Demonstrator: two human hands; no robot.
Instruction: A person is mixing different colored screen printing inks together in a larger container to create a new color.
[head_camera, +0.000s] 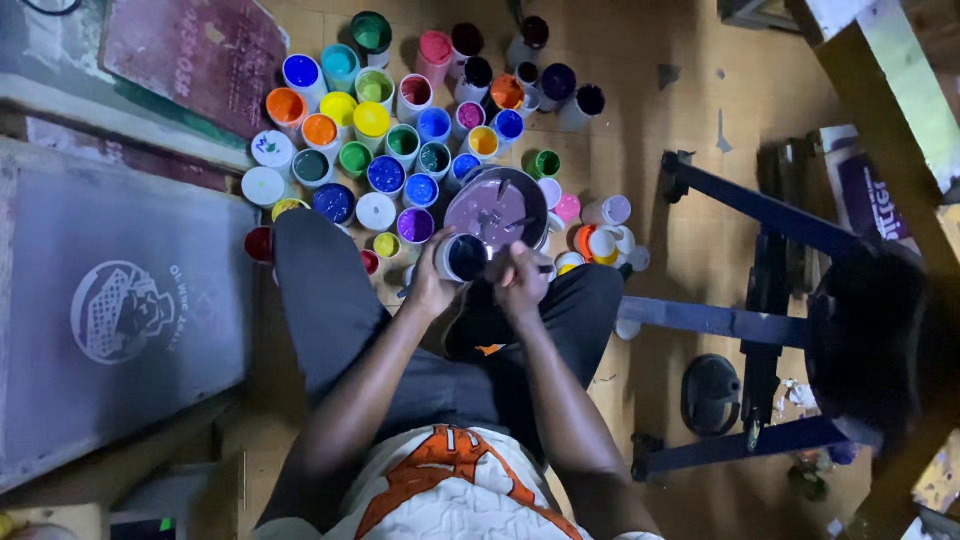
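Note:
I sit on the floor with my knees raised. My left hand (432, 287) grips a small white jar of dark blue paint (463, 257), tilted toward a large round bucket of pale purple paint (497, 210). My right hand (522, 281) is closed around a thin stirring tool (508, 247) that reaches from the jar's rim toward the bucket. A stick stands in the purple paint. Both hands are close together just in front of the bucket.
Several open paint jars (372, 120) in many colours crowd the floor beyond the bucket. A grey printing screen (120, 310) with a printed design lies at left, a red screen (195, 55) behind it. A blue metal press frame (760, 250) stands at right.

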